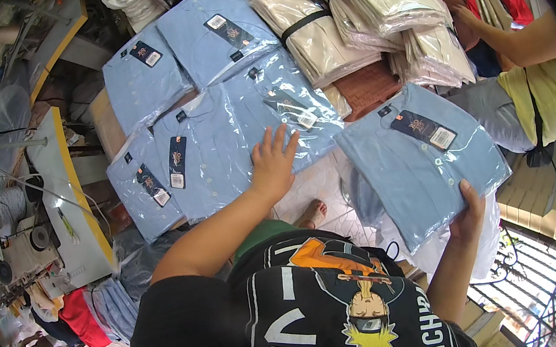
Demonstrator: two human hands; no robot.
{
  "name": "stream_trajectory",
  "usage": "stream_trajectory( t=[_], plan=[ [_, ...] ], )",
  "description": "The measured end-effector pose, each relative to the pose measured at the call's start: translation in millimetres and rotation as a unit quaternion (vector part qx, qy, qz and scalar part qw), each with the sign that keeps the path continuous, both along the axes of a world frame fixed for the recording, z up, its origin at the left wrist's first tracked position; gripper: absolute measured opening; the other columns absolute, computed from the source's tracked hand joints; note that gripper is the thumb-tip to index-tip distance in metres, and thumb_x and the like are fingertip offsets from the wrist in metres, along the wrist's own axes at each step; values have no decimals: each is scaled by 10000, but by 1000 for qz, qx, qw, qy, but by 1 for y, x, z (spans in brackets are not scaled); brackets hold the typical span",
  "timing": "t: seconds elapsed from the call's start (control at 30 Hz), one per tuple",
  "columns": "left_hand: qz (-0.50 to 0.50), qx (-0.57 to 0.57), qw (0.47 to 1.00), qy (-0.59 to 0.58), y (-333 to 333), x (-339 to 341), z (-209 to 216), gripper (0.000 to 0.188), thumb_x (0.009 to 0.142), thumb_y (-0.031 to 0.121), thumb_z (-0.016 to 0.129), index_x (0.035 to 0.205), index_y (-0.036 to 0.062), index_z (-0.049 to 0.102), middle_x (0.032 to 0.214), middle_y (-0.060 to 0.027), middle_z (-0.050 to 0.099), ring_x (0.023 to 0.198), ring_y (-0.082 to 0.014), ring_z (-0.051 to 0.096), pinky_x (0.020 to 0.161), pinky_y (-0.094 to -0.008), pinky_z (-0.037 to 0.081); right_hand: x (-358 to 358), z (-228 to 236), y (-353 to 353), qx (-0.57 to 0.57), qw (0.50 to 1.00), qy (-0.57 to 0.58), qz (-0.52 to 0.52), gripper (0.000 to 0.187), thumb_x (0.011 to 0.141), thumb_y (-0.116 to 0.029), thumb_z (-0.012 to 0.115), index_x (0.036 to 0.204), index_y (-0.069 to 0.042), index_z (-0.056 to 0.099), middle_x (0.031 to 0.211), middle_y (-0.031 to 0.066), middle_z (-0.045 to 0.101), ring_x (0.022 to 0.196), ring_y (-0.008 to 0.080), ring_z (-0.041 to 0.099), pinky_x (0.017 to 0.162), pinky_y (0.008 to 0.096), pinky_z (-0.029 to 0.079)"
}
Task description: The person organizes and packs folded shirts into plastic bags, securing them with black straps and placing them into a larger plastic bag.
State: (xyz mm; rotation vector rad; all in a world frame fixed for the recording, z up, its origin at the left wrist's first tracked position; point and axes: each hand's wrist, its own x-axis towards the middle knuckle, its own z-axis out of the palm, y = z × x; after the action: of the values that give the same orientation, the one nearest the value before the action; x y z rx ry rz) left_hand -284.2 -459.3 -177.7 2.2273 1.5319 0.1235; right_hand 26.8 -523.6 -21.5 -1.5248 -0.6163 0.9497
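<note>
My right hand [467, 215] grips the near right edge of a light blue folded shirt [396, 165] in a clear plastic bag, its thumb on top. A dark hang tag lies on that shirt, which is raised at the right, off the stack. With fingers spread, my left hand [275, 165] lies on another bagged blue shirt [284, 109] in the middle. Beside it to the left are two more bagged blue shirts [210, 161], overlapping. Farther back, two others [210, 31] lie next to each other, each with a dark tag.
Bundles of bagged cream garments [325, 27], tied with black bands, are piled at the back right. Another person's arm [520, 40] reaches in from the right. At left stand a sewing machine [28, 252] and a yellow-edged table [73, 193]. A metal grille [531, 280] is at lower right.
</note>
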Motion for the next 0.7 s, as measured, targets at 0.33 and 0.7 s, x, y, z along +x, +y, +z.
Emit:
stream_trajectory(
  t=[0.33,0.7],
  plan=[
    [-58,-78,975,-201,68,-59,81,571,709,99,526,1273,121,441,1250,-162,477,1158,-273,464,960,-316,365,25,0,1,76,994,76,-29,467,786,-129,557,1187,65,417,1070,164,546,944,246,569,839,355,466],
    [9,-250,935,-251,122,-79,111,502,728,88,504,1229,123,517,961,0,588,838,-75,491,743,-195,395,43,-1,-15,93,988,111,-56,424,785,-166,581,1132,53,477,1006,147,584,921,230,585,818,349,479]
  ],
)
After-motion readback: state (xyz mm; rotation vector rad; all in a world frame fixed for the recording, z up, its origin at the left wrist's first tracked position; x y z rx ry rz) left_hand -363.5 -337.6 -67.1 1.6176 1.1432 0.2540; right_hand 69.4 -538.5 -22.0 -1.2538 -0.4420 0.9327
